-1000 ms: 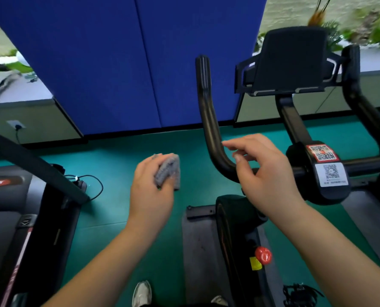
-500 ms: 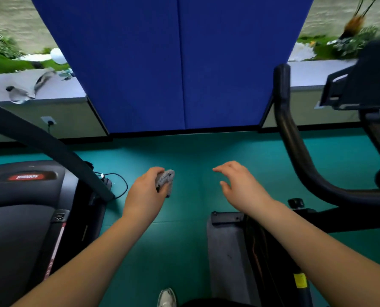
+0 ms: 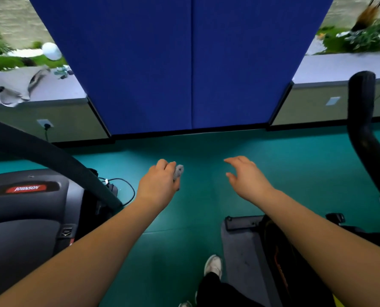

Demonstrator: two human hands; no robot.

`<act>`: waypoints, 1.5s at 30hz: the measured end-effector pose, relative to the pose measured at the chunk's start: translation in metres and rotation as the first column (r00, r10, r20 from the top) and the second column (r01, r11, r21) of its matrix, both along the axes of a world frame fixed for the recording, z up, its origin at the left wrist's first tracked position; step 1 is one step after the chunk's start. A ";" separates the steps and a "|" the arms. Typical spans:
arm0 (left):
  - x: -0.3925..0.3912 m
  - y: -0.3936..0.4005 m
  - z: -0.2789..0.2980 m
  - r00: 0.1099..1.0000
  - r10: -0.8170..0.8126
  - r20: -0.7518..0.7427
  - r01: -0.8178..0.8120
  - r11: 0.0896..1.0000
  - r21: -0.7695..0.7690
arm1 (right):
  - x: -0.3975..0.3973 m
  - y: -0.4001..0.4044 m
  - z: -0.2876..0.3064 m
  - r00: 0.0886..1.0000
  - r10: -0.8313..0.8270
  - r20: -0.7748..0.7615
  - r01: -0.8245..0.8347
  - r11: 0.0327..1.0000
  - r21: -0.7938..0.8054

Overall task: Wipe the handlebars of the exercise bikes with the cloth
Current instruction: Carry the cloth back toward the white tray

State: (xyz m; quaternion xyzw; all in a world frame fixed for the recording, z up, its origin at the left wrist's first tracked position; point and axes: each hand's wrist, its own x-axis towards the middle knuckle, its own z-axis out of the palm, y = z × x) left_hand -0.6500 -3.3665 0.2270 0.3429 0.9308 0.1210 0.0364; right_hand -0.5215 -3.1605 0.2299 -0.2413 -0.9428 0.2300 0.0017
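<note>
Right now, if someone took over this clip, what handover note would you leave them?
Left hand: grips the small bunched grey cloth, held in the air over the teal floor.
Right hand: open, fingers relaxed, holding nothing.
Black curved exercise-bike handlebar: at the right edge, clear of both hands.
Black treadmill with red Johnson badge: at the left.
Done: cannot tell from this frame whether that handlebar has been wiped.
Left: bring the cloth to a handlebar and wipe; no wiping contact now.
</note>
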 end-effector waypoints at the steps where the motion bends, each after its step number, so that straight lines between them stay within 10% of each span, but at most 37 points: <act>1: -0.007 0.006 -0.002 1.000 -0.017 0.000 0.017 0.999 0.030 | -0.010 0.002 0.002 0.999 -0.013 -0.046 0.011 0.999 -0.045; 5: -0.034 0.039 0.005 0.987 -0.018 0.161 -0.026 0.963 0.269 | -0.064 0.001 0.013 0.977 -0.112 -0.184 0.034 0.924 -0.382; 9: -0.056 0.070 0.013 0.967 0.086 0.240 -0.194 0.859 0.474 | -0.109 -0.007 0.024 0.970 -0.210 -0.125 0.037 0.632 -0.774; 18: -0.117 0.125 0.015 0.919 -0.137 0.370 -0.068 0.869 0.491 | -0.184 0.030 0.019 0.920 -0.392 -0.010 0.106 0.274 -0.956; 28: -0.268 0.215 0.006 0.877 -0.427 0.223 0.417 0.904 0.092 | -0.267 0.146 -0.019 0.711 -0.701 0.049 0.417 0.366 -0.832; 35: -0.352 0.294 -0.009 0.763 -0.640 0.088 0.635 0.718 -0.284 | -0.277 0.213 -0.015 0.593 -0.804 0.037 0.605 0.415 -0.680; 45: -0.360 0.439 -0.033 0.615 -0.781 0.111 0.746 0.531 -0.402 | -0.245 0.305 -0.022 0.426 -0.905 0.009 0.768 0.356 -0.532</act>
